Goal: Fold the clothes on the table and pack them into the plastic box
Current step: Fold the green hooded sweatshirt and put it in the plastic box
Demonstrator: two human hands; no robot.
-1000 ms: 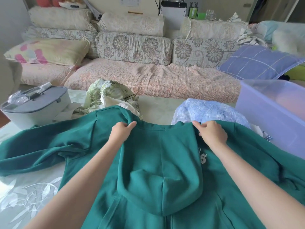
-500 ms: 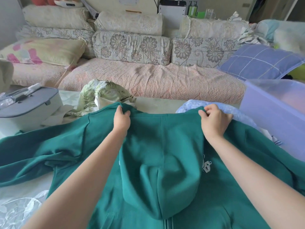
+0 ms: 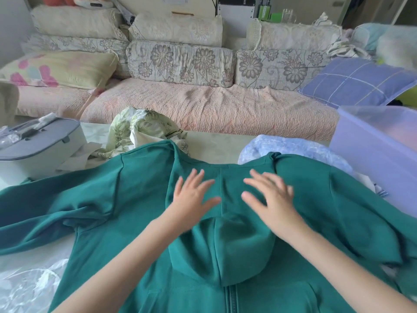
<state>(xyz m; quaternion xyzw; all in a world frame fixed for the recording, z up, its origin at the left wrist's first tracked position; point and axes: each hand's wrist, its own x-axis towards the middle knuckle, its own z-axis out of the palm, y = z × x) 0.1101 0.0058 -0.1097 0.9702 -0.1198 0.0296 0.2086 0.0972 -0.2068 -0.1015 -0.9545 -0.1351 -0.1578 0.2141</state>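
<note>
Green hoodie (image 3: 140, 199) spread zipper-up across the desk (image 3: 214, 147), hood flipped onto chest, both hands, left (image 3: 191, 199) and right (image 3: 270, 199), open and flat, likely smoothing it for folding.

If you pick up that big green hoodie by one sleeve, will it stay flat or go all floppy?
Probably floppy: the green hoodie already sags in soft folds along its left sleeve. It looks thick, so likely a bit heavy for cloth. It shouldn't slide much, since it drapes over the table.
</note>
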